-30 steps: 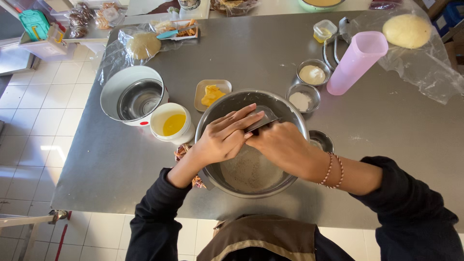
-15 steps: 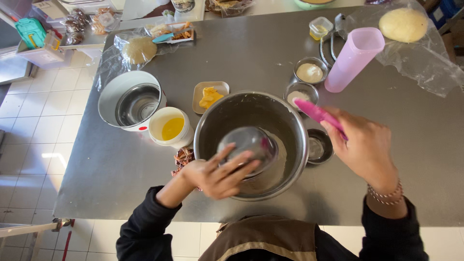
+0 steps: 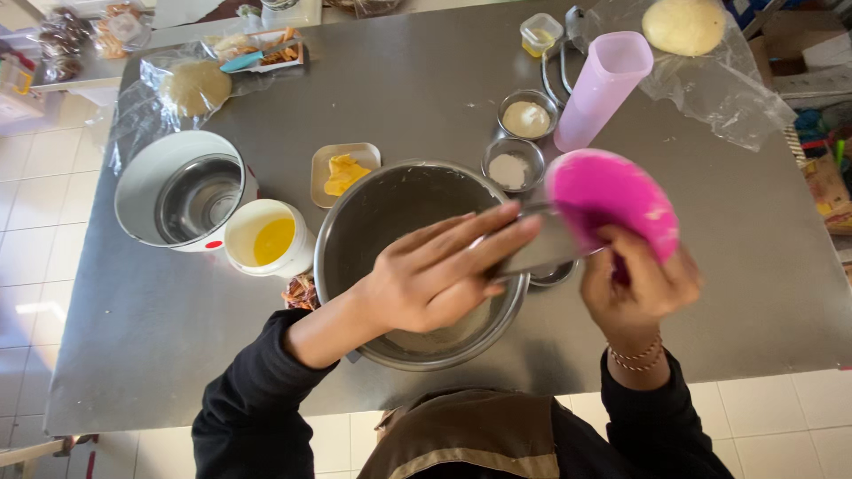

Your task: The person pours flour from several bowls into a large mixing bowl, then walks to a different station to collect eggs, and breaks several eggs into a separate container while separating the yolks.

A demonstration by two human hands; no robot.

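Here, above the table [image 3: 426, 89]:
Left hand [image 3: 435, 279]: over the big metal bowl [image 3: 355, 222], fingers stretched flat on a small metal dish [image 3: 541, 248], not closed around it.
Right hand [image 3: 635, 284]: grip closed on a pink round scraper [image 3: 608, 200], at the bowl's right rim.
Near: cup of yellow liquid [image 3: 269, 238], two small cups of powder [image 3: 511, 168], pink jug [image 3: 603, 89].

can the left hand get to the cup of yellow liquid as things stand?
Probably yes, once freed. The left hand is over the big steel bowl, fingers on a small metal dish that the right hand holds. The yellow cup stands just left, with nothing between.
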